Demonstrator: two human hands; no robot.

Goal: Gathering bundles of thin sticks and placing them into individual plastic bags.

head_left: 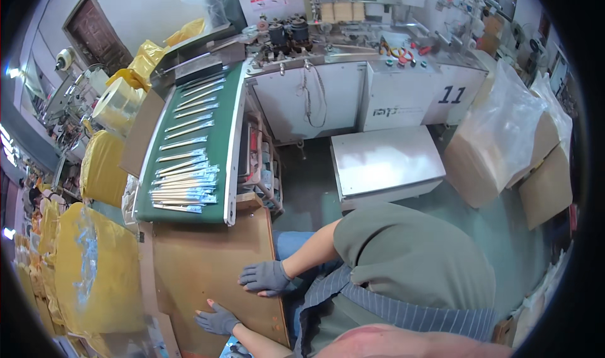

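My left hand [218,319], in a grey glove with bare fingertips, lies on the brown tabletop [208,251] with its fingers spread. A little farther along the same board, near its edge, my right hand [263,278], also grey-gloved, rests palm down with fingers stretched out. Neither hand holds anything. By my left wrist, a blue and white printed piece [234,348] shows in part; its kind I cannot make out. Beyond the board, wrapped wooden chopsticks [186,184] with blue-printed ends lie on a green conveyor belt [161,121], bunched at its near end and spaced apart farther back.
Yellow plastic bags [97,276] stand left of the board, with a clear film roll [118,106] behind. A white machine cabinet [403,93] spans the back. In front sits a metal-topped box [387,159]. A plastic-lined carton [498,137] stands at right.
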